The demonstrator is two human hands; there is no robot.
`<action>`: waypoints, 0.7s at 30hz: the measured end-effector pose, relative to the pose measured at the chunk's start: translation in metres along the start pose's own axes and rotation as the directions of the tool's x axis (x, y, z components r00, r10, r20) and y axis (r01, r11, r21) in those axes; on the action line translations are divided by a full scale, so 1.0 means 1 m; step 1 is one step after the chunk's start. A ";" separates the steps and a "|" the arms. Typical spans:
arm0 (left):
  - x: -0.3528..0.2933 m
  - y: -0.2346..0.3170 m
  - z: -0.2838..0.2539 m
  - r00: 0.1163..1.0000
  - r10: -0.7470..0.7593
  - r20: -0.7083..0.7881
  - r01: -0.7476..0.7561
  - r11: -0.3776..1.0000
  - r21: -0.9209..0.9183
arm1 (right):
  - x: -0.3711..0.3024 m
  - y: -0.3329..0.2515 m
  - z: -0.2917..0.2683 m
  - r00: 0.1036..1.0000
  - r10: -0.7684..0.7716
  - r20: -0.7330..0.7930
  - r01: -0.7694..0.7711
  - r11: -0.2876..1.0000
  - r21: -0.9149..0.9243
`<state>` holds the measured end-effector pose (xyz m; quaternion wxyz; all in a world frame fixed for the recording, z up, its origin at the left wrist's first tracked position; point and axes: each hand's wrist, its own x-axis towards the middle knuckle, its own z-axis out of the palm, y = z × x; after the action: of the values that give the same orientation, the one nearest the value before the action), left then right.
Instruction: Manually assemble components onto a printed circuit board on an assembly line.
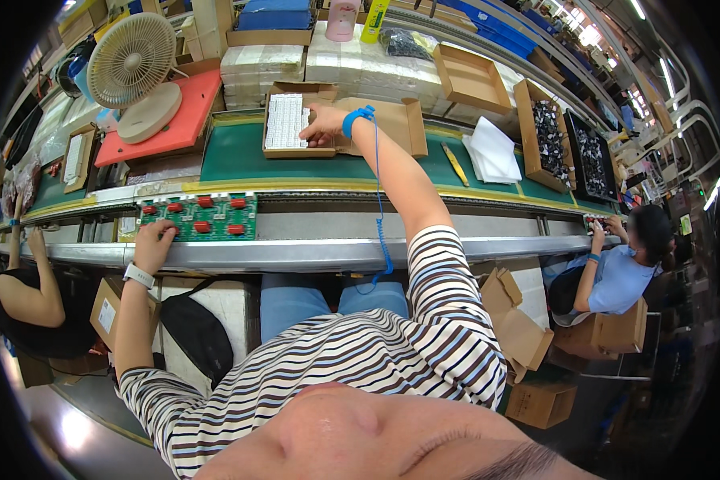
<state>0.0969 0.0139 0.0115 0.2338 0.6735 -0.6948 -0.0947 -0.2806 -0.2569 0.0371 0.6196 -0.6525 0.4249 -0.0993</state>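
A green circuit board (pixel 188 232) with several red block-shaped components lies on the rail in front of me, left of centre. My left hand (pixel 152 246) is at its lower left part, fingers bent and closed at the board's near edge. Farther off, a shallow cardboard box (pixel 290 153) holds rows of small white parts (pixel 286 120). Into its right side reaches my right hand (pixel 326 124), fingers curled together next to the rows. What those fingertips hold, if anything, is hidden. A blue wrist strap (pixel 358 120) with a coiled cord (pixel 382 240) is on my right wrist.
A white fan (pixel 132 60) stands on a red board (pixel 200 100) at far left. Right of the box lie a yellow cutter knife (pixel 455 164), white foam sheets (pixel 492 152) and a carton of dark parts (pixel 542 148). Co-workers sit at left and right (pixel 616 276).
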 end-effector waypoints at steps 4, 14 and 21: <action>0.002 0.050 0.009 0.996 0.067 0.063 -0.066 0.998 -0.008 | 0.005 0.000 -0.002 1.000 0.007 0.017 -0.007 1.000 0.003; 0.007 0.111 0.036 0.950 0.270 0.155 -0.288 0.951 0.110 | 0.004 -0.004 0.000 0.999 0.031 0.017 -0.030 0.999 -0.041; 0.009 0.118 0.034 0.948 0.250 0.195 -0.279 0.951 0.134 | 0.003 -0.002 0.001 0.987 0.046 -0.156 -0.041 0.999 0.035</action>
<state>-0.0230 0.0080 0.0363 0.1276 0.5796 -0.8022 -0.0651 -0.2772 -0.2587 0.0375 0.5966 -0.6233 0.4847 -0.1435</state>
